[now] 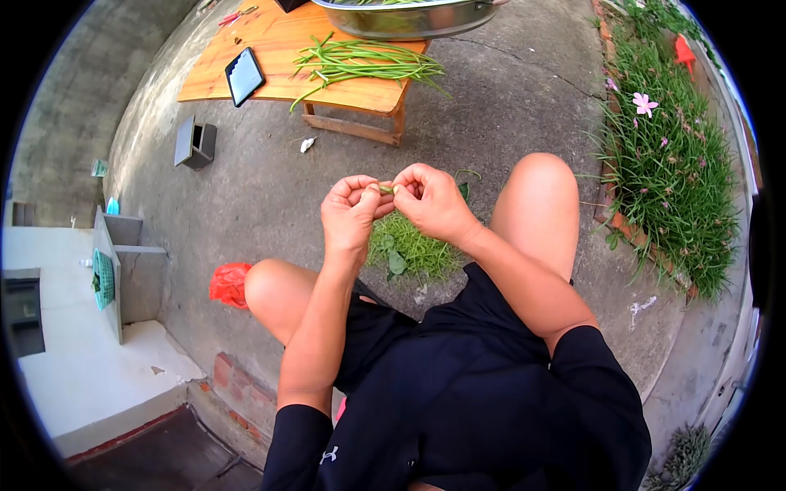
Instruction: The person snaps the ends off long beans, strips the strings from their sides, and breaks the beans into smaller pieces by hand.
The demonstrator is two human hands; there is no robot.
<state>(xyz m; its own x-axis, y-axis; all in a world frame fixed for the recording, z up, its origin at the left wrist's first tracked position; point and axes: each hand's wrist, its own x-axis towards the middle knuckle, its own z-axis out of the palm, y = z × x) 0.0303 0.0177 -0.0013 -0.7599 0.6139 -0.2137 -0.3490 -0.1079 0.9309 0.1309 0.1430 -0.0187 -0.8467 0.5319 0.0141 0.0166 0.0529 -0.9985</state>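
Observation:
Between my two hands is a short piece of green stem [386, 190], pinched at both ends by thumbs and fingertips. My left hand [352, 206] grips one end, palm partly turned up. On the other end my right hand [430, 200] is closed, knuckles facing up. A thin green strand curls out beyond the right hand. On the ground below both hands lies a heap of thin green peelings [422, 250] with a leaf [397, 262] on it. A bundle of long green stems [360, 61] rests on the wooden table [274, 29], apart from my hands.
A phone [245, 75] lies at the table's near edge, beside the stems. A large metal basin [409, 20] stands at the back. A small grey box [195, 143] and a red plastic bag [230, 284] are on the left ground. A grassy flower bed [667, 147] borders the right.

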